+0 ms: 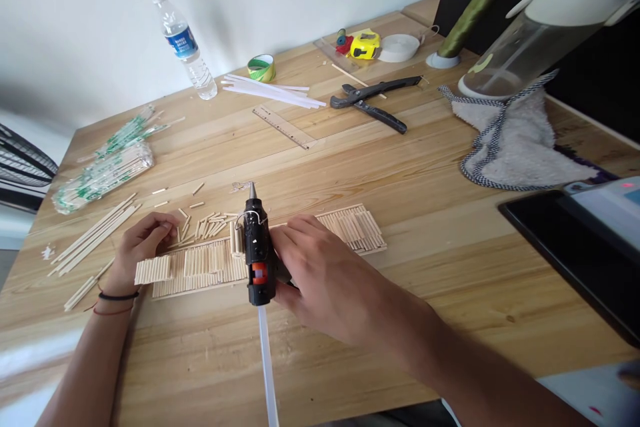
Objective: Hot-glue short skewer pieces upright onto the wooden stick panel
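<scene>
My right hand [320, 267] is wrapped round a black hot glue gun [256, 250], its metal nozzle pointing away from me and a clear glue stick trailing from its back. Under the gun lies a long panel of short wooden sticks [233, 270], partly hidden by the gun and my right hand. Smaller stick pieces rest on top of it, and one raised block [153, 271] is at its left end. Behind that end, my left hand [147, 237] has its fingers curled together beside loose cut sticks [213, 223]; whatever they pinch is hidden.
Long sticks [95, 233] and plastic-wrapped bundles [107, 173] lie at left. Farther back are a water bottle [187, 50], tape roll [261, 68], glue sticks [273, 92], ruler [283, 127], cutter [375, 97] and yellow tape measure [365, 45]. A cloth [520, 140] and tablet [565, 247] occupy the right.
</scene>
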A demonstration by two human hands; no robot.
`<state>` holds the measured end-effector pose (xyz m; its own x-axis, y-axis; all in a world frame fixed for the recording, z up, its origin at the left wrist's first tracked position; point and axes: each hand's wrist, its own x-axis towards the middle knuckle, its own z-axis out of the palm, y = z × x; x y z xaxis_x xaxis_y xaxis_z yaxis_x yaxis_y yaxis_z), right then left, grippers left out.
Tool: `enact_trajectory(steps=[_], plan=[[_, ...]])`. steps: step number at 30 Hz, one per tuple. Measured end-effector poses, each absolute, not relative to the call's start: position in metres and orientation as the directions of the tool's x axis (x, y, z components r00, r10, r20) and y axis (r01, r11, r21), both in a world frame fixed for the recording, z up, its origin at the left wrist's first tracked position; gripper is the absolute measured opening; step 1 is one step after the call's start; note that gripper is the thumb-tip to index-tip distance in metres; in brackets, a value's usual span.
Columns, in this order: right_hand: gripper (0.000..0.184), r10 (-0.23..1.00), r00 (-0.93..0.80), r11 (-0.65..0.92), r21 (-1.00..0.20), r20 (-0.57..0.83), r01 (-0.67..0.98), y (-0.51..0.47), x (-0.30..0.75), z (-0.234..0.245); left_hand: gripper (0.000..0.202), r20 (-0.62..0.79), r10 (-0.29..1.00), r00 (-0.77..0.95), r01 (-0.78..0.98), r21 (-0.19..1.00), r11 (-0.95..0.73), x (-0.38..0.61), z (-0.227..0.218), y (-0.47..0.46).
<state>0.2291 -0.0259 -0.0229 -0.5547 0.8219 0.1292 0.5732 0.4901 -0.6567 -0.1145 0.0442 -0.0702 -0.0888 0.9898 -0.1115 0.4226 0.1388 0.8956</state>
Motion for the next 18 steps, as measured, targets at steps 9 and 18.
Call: enact_trajectory(steps=[9,18], plan=[[0.011,0.816,-0.554,0.514,-0.648,0.166,0.562,-0.0268,0.23,-0.0262,0.02,-0.085,0.995,-0.044,0.44,0.893,0.096,-0.1221,-0.0751,0.0451],[0.012,0.819,-0.557,0.505,-0.638,0.141,0.582,-0.0266,0.23,-0.0239,0.021,-0.1,0.99,-0.095,0.453,0.882,0.132,-0.1133,-0.07,0.0428]])
